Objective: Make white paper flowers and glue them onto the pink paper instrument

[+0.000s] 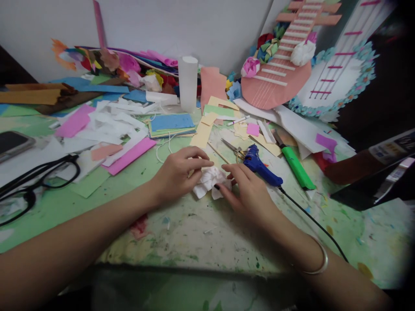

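Note:
A crumpled white paper piece (pixel 210 180) lies on the paint-stained green table (pixel 201 242) between my hands. My left hand (pixel 180 170) curls over its left side, fingers bent and pinching the paper's upper edge. My right hand (pixel 248 190) presses on its right side, dark-nailed fingertips gripping the paper. A silver bangle (pixel 319 261) sits on my right wrist. Just behind my right hand lies a blue glue gun (pixel 259 166) with a black cord (pixel 311 220) running toward the near right.
Scissors (pixel 234 149) and a green cutter (pixel 296 166) lie by the glue gun. Coloured paper scraps (pixel 129 125) cover the back, with a white paper roll (pixel 188 84), a pink paper guitar (pixel 279 73), glasses (pixel 39 177) and a phone (pixel 14 142) at left.

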`<state>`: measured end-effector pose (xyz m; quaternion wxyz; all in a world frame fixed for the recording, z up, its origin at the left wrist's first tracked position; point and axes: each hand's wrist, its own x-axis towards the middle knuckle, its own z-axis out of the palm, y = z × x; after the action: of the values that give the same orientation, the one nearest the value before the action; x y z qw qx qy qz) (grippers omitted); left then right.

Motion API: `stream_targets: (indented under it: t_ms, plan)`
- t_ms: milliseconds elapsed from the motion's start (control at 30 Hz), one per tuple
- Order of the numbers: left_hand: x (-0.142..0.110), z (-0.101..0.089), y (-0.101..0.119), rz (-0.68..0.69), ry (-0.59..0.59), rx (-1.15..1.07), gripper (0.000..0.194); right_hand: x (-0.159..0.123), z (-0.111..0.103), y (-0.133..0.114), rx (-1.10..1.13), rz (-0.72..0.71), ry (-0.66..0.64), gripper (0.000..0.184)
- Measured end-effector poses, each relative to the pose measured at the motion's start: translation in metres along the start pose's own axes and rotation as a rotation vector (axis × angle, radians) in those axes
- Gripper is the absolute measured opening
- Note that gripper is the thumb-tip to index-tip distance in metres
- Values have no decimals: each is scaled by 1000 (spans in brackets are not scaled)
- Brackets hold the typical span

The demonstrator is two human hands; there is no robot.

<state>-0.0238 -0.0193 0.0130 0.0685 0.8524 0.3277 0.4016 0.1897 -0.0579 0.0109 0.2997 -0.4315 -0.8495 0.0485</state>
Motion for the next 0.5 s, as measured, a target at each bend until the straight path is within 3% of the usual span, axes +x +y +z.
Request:
stream_targets:
  t_ms: [67, 233, 400, 500]
  plan:
    - [3, -4, -5, -132, -4, 47, 31, 0, -3, 0, 15, 13, -2, 24]
    - [9, -15, -20, -421, -221, -2, 30, -1, -15, 7, 87, 58, -16, 38]
    - [14, -26, -22, -504, -448, -222, 34, 1, -23, 9, 163, 163, -55, 34]
    - [18, -33, -18, -499, -535, -288, 33, 2, -22, 6, 200, 138, -108, 33]
